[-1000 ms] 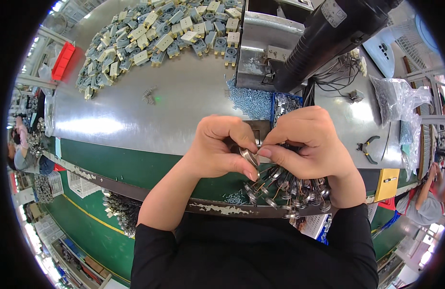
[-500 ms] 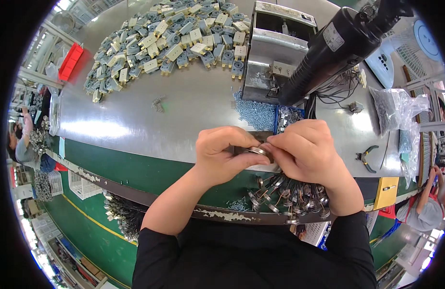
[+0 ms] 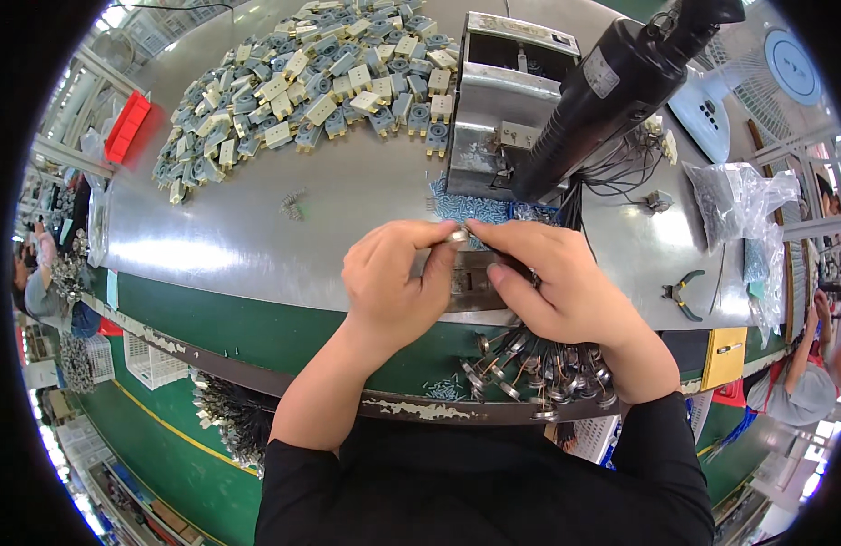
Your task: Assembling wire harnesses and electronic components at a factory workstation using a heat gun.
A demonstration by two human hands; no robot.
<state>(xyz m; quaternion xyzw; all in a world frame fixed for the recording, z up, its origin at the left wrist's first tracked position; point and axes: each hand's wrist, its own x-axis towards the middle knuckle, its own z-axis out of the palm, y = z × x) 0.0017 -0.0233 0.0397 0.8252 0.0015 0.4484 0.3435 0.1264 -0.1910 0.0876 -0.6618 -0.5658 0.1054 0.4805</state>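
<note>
Between thumb and fingertips, my left hand pinches a small round metal part with a shiny rim. My right hand is curled close beside it, its index fingertip at the part's right side and its thumb lower and apart. What lies inside the right hand is hidden. Below the hands, a metal fixture block sits at the work surface's edge. A bunch of similar round metal parts on dark wires lies beneath my right wrist. Blue-silver screws are heaped just beyond my fingers.
A large pile of grey and cream switch-like parts covers the back left. A metal box machine and a black cylindrical tool stand ahead. Pliers, a plastic bag and a yellow pad lie right. Loose screws lie near the front edge.
Both hands have moved up and slightly left with the round metal part, uncovering the fixture block. My right thumb has separated from its index finger. The view has shifted slightly.
</note>
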